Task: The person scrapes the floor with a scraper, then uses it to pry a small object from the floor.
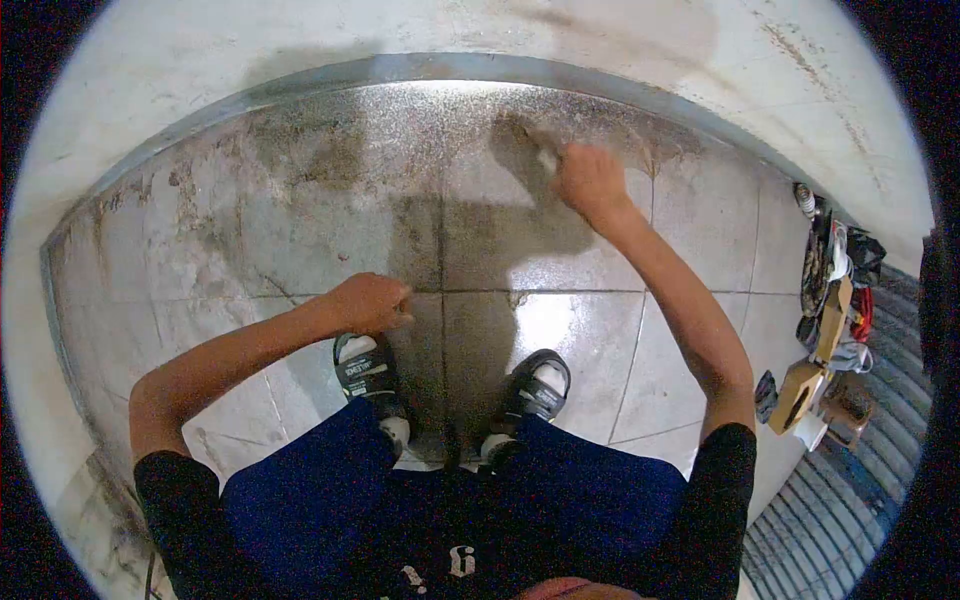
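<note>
My right hand (590,182) is closed around a small light-coloured tool (547,158), whose far end reaches toward the dirty, wet-looking tiles near the wall. Brown grime and pale residue cover this part of the tiled floor (700,220). Lower and to the left, my left hand (372,303) is held in a fist above the tiles, close to my left sandal (366,368). Whether anything is inside that fist cannot be made out.
A pale wall (400,25) curves round the far side, with a grey strip at its foot. At the right lie cardboard boxes (800,395), bags and a brown stool-like object (848,408), beside a ribbed shutter (835,520). My right sandal (540,385) stands on the tiles.
</note>
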